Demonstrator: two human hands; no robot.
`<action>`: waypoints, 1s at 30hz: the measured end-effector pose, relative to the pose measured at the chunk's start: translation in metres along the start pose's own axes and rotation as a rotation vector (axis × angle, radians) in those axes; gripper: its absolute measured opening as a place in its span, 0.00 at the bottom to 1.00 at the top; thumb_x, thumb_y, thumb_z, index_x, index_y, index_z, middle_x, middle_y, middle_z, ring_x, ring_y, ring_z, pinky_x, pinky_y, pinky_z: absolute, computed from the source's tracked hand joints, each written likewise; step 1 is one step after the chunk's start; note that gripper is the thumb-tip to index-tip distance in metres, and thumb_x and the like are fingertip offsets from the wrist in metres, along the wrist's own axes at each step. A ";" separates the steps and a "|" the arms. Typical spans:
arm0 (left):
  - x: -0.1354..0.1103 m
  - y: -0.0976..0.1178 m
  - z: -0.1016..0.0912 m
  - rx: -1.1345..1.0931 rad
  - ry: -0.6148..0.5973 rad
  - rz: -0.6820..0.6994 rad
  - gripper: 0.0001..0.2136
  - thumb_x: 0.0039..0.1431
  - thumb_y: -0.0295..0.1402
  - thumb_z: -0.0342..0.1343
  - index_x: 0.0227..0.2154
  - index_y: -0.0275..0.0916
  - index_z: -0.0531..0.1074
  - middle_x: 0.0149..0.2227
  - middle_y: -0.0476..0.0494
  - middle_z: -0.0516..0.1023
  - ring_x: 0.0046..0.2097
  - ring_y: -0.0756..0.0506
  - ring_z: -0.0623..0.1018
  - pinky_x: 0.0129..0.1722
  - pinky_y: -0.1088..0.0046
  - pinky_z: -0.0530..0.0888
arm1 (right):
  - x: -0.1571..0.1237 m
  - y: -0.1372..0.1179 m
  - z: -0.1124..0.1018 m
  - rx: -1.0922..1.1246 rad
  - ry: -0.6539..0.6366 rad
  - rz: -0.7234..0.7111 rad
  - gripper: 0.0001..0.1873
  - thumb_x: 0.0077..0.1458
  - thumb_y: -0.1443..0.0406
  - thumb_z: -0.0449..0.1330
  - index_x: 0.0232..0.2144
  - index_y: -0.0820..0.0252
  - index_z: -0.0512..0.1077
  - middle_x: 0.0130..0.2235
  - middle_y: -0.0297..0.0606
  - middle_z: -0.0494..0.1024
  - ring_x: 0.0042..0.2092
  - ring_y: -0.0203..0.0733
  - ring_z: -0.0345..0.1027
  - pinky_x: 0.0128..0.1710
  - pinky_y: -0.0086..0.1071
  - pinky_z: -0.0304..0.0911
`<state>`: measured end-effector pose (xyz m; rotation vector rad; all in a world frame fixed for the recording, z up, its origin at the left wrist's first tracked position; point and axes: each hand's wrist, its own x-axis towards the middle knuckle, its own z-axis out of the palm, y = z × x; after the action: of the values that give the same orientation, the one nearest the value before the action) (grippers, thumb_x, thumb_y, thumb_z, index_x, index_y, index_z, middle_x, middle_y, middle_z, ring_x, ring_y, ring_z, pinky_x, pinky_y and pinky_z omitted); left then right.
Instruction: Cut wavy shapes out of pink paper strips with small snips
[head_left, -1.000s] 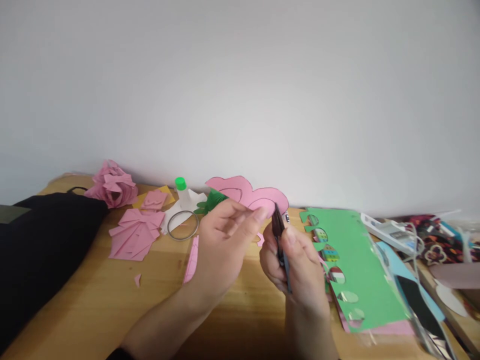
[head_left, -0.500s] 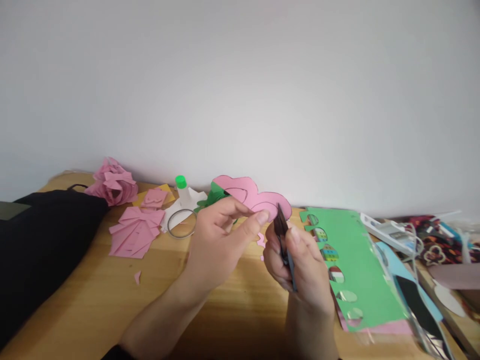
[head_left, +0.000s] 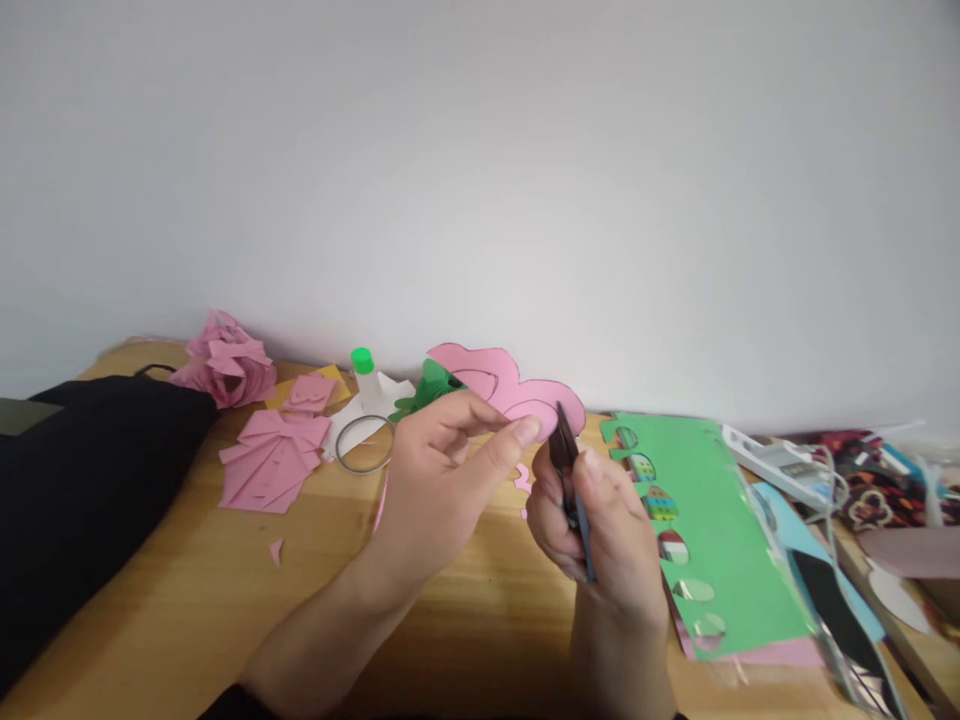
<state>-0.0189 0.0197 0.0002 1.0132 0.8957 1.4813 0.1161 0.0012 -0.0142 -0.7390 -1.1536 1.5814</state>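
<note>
My left hand (head_left: 442,480) pinches a pink paper cut-out (head_left: 510,390) with pencilled curves, holding it upright above the wooden table (head_left: 225,590). My right hand (head_left: 600,520) grips small dark scissors (head_left: 566,460), whose blades meet the cut-out's right edge. Small pink scraps (head_left: 523,480) lie on the table just below the blades. A green paper piece (head_left: 431,385) shows behind my left fingers.
A green sheet with cut circles (head_left: 705,520) lies to the right, over pink and blue sheets. To the left are a glue bottle with green cap (head_left: 365,380), a metal ring (head_left: 364,443), folded pink papers (head_left: 274,455), a pink paper flower (head_left: 225,360) and a black bag (head_left: 82,490).
The pink cut-out has turned and shifted slightly right in my left hand, and the scissors have moved a little right along its edge. More small pink scraps lie below.
</note>
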 end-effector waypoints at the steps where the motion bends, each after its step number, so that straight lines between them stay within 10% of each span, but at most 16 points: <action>1: 0.000 -0.001 0.000 -0.001 0.001 0.005 0.07 0.55 0.30 0.64 0.23 0.42 0.77 0.24 0.53 0.78 0.27 0.52 0.78 0.28 0.80 0.75 | 0.000 0.000 0.000 0.002 -0.002 0.000 0.20 0.65 0.50 0.53 0.27 0.57 0.64 0.14 0.20 0.54 0.13 0.27 0.36 0.11 0.23 0.36; 30: 0.003 0.000 0.000 -0.075 0.022 0.034 0.07 0.53 0.32 0.65 0.23 0.42 0.75 0.25 0.52 0.78 0.30 0.51 0.76 0.32 0.77 0.76 | 0.000 0.001 -0.002 0.027 -0.033 -0.012 0.20 0.66 0.52 0.53 0.28 0.59 0.65 0.15 0.21 0.54 0.14 0.26 0.38 0.13 0.21 0.37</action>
<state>-0.0189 0.0224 0.0008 0.9629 0.8357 1.5463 0.1172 0.0018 -0.0154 -0.6893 -1.1564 1.6010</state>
